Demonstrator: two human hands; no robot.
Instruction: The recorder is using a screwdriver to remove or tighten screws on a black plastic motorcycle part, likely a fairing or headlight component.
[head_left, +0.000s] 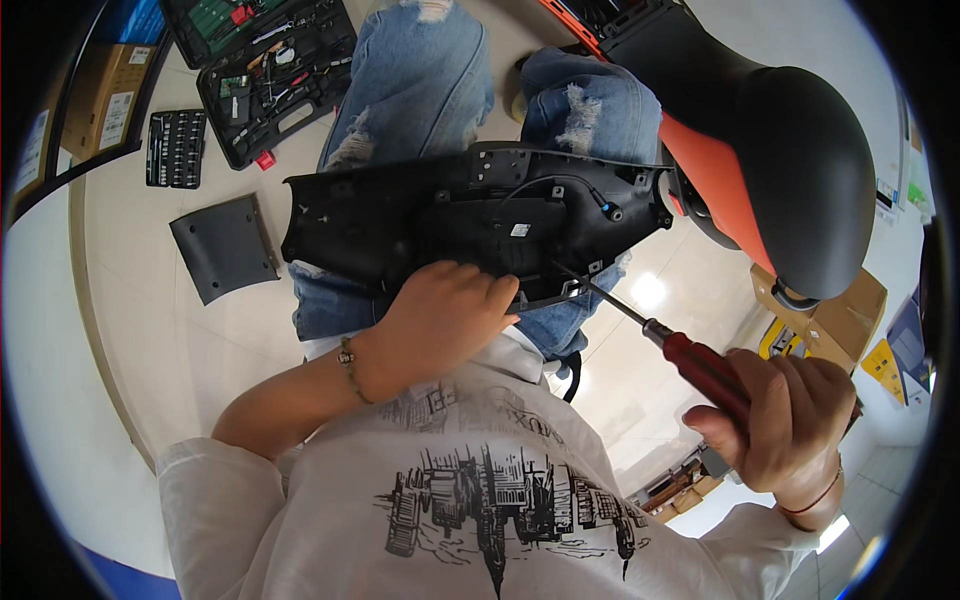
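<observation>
Across my thighs lies a long black plastic cover (370,225), its hollow inner side facing up. A thin cable with a blue-ringed connector (611,211) runs over its right half, and a small white label (520,230) sits near its middle. My left hand (455,312) is closed over the cover's near edge, fingertips partly hidden. In my right hand (790,415) is a screwdriver (702,372) with a dark red handle, fingers wrapped round it. Its long shaft slants to the upper left, the tip inside the cover near the right-hand near edge; what it touches is too small to tell.
An open tool case (290,75) and a socket set (176,148) lie on the floor at the far left. Below them is a dark square panel (226,248). A black-and-orange scooter seat (800,170) rises at the right, beside a cardboard box (845,315).
</observation>
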